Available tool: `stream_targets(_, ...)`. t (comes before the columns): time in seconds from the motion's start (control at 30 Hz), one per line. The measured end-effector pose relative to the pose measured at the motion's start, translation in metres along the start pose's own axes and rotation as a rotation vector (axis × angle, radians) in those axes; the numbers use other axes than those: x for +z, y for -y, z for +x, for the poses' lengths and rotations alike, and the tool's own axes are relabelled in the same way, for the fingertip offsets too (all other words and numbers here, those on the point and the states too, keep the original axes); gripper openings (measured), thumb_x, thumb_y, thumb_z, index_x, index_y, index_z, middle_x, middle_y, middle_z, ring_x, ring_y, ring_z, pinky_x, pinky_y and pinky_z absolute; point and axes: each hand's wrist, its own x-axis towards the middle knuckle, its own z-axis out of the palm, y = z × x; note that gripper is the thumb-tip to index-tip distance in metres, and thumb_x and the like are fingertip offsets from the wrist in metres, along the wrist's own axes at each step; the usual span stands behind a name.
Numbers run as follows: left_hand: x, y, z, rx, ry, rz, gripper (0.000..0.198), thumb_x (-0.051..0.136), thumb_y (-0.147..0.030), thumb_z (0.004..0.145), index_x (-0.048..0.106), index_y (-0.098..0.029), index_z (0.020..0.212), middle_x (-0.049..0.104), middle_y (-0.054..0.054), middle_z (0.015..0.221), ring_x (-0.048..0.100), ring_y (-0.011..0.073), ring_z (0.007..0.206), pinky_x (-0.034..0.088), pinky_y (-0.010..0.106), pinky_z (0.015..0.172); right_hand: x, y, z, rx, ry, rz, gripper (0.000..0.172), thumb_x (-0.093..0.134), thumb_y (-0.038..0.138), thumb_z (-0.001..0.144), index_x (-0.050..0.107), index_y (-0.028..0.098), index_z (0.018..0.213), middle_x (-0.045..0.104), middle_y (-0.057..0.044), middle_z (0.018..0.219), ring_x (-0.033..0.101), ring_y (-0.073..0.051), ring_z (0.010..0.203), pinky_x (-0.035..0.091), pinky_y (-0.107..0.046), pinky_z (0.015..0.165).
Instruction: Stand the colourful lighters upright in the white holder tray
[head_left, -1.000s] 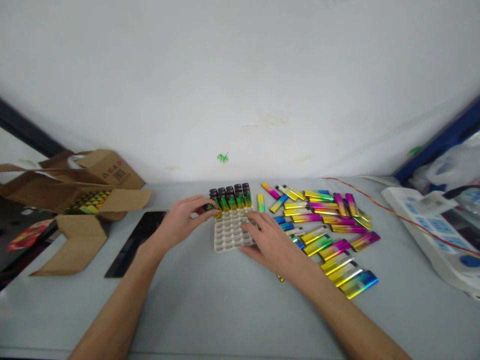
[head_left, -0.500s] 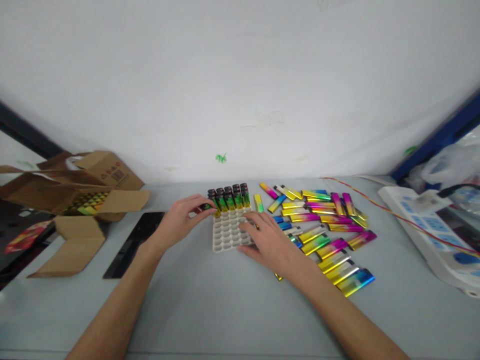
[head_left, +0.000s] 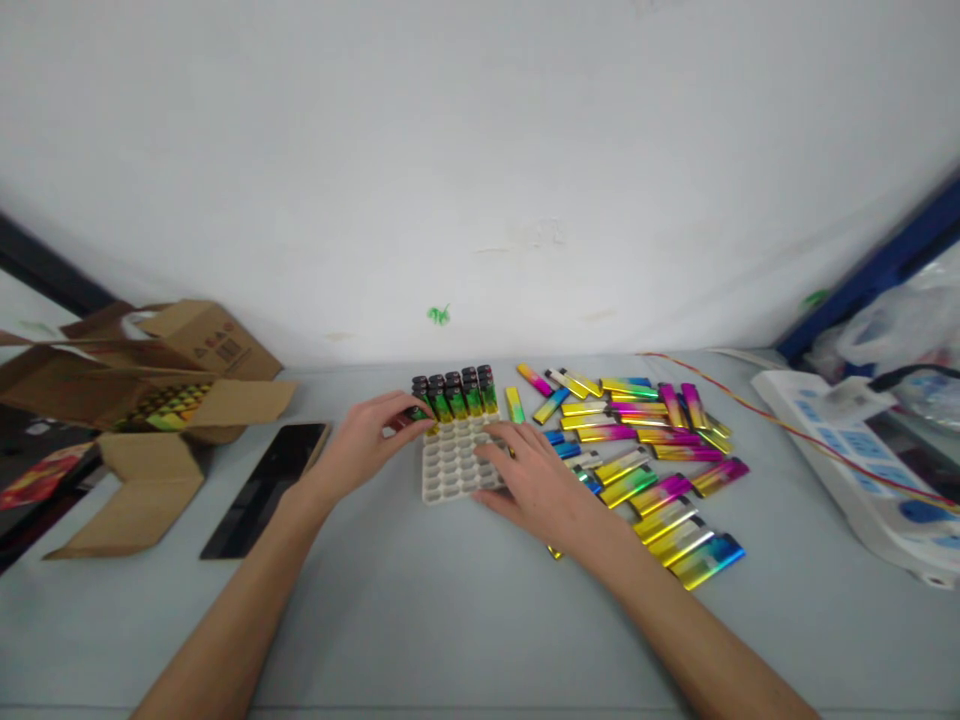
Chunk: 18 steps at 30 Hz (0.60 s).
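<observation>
1. The left hand (head_left: 367, 440) pinches a lighter (head_left: 414, 415) between thumb and fingertips at the near-left corner of the filled row, over the white slotted tray (head_left: 450, 475). The lighter looks tilted rather than upright, though it is small and partly hidden by the fingers, so I cannot be sure. If it goes down at an angle, it could catch on the edge of a slot and jam instead of seating.

2. Just beyond the left fingertips stands a row of upright lighters (head_left: 454, 393). They stand close together; a nudge from the knuckles or from the held lighter could tip one against its neighbours and knock the row over.

3. The right hand (head_left: 536, 480) lies flat and open across the tray's right edge, fingers spread, gripping nothing that shows. It appears to steady the tray. If that palm lifts or slides while the left hand presses down, the light tray could skid on the smooth table (head_left: 420, 620).

4. Directly to the right of the right hand lies a loose spread of coloured lighters (head_left: 645, 450), some touching its fingers and wrist. A sweep of the forearm could scatter them, or push the nearest toward the table's front edge.

5. One lighter end (head_left: 553, 551) peeps out under the right wrist; it could be dragged along unnoticed.

6. Left of the left forearm, a dark flat slab (head_left: 266, 485) and open cardboard boxes (head_left: 150, 400) lie well apart from the work, a small risk unless the elbow swings wide.
</observation>
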Motion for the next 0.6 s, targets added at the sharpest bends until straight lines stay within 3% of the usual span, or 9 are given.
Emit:
stream_targets(0.13, 0.0035, 0.0000, -0.0009, 0.007, -0.040, 0.037, 0.033, 0.059, -0.050, 0.098, 0.067, -0.022, 0.114, 0.075, 0.004, 0.100, 0.067, 0.0160, 0.073, 0.054, 0.028, 0.072, 0.0007, -0.0003, -0.0005, -0.002, -0.008, -0.007, 0.044, 0.078, 0.032, 0.090, 0.064, 0.012, 0.127, 0.059, -0.020, 0.137, 0.054, -0.035, 0.131, 0.044, -0.057, 0.114)
stream_targets(0.23, 0.0045, 0.0026, -0.0019, 0.004, -0.070, 0.057, 0.044, 0.062, -0.055, 0.095, 0.060, -0.023, 0.125, 0.072, 0.001, 0.085, 0.065, 0.0165, 0.068, 0.054, 0.028, 0.068, 0.0009, -0.0001, -0.0009, 0.008, -0.008, -0.013, 0.043, 0.077, 0.034, 0.091, 0.064, 0.013, 0.126, 0.059, -0.019, 0.138, 0.053, -0.034, 0.131, 0.044, -0.057, 0.115)
stream_targets(0.6, -0.0010, -0.0035, -0.0039, 0.082, -0.223, 0.150, 0.027, 0.062, -0.045, 0.098, 0.071, -0.020, 0.105, 0.072, 0.001, 0.082, 0.066, 0.0148, 0.071, 0.054, 0.026, 0.071, -0.0002, 0.0007, -0.0009, 0.016, -0.004, -0.010, 0.041, 0.077, 0.035, 0.092, 0.063, 0.016, 0.126, 0.059, -0.018, 0.137, 0.053, -0.033, 0.130, 0.044, -0.058, 0.114)
